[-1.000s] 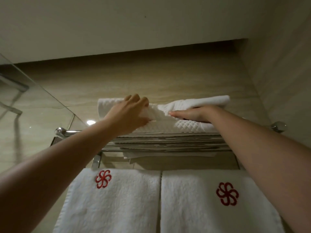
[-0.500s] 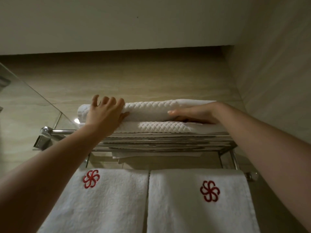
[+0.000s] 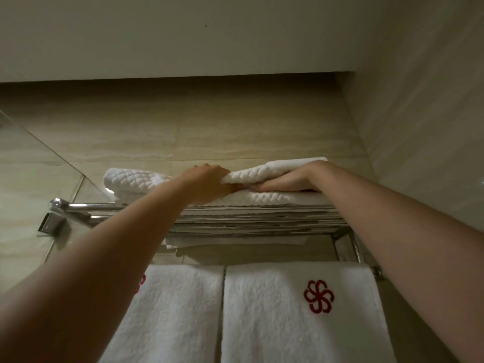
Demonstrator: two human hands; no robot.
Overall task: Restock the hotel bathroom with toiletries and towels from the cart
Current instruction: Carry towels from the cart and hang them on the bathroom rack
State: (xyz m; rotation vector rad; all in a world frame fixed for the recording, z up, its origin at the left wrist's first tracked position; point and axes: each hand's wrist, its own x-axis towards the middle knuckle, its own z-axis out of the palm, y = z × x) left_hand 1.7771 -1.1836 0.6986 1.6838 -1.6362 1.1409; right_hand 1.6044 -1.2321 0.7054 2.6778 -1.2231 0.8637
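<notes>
left hand (image 3: 209,182) pinches quilted towel (image 3: 272,170) fold | right hand (image 3: 282,183) flat under the fold | towel on chrome rack (image 3: 86,206), far above hanging towels (image 3: 288,310) | risk: uneven tug probably drags stack off near edge

On the metal rack (image 3: 78,205), the left hand (image 3: 209,182) pinches the fold of a quilted white towel (image 3: 136,179). The right hand (image 3: 285,182) lies flat under the raised layer. Two white towels (image 3: 288,323) with red logos hang below.

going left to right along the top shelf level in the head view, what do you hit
glass panel → chrome rack end → quilted towel's left roll → left hand → right hand → side wall
</notes>
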